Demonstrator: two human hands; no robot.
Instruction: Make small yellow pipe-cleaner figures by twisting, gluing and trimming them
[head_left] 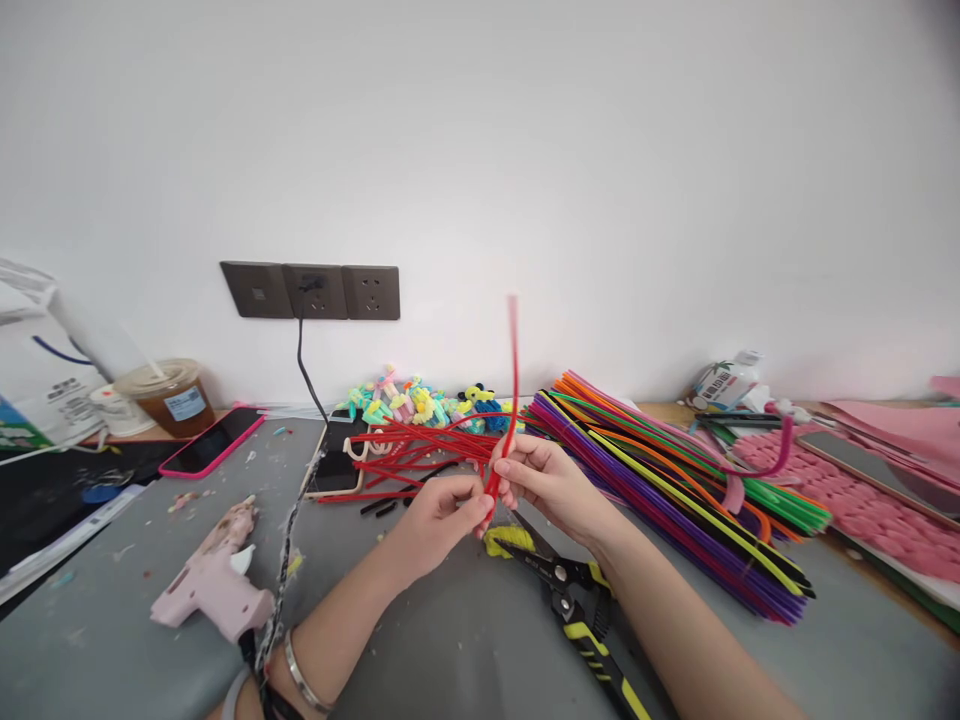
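Both my hands meet above the middle of the grey mat, fingers pinched on a red pipe cleaner [514, 385]. One end of it rises straight up past my right hand [544, 480], its tip blurred. My left hand [450, 510] grips its lower part, where the red looks thicker and partly folded between the fingers. Just behind my hands lies a loose pile of red pipe cleaners [420, 450]. Below my right hand, black and yellow pliers-like cutters [562, 580] lie with their jaws apart, beside a small yellow fuzzy piece [510, 541].
A pink glue gun [217, 580] with its cord lies at the left. A bundle of colored pipe cleaners [675, 490] spreads right. Small pastel fuzzy figures [412, 400] sit by the wall. A drink cup [172, 395] and pink-cased phone [214, 442] stand and lie back left.
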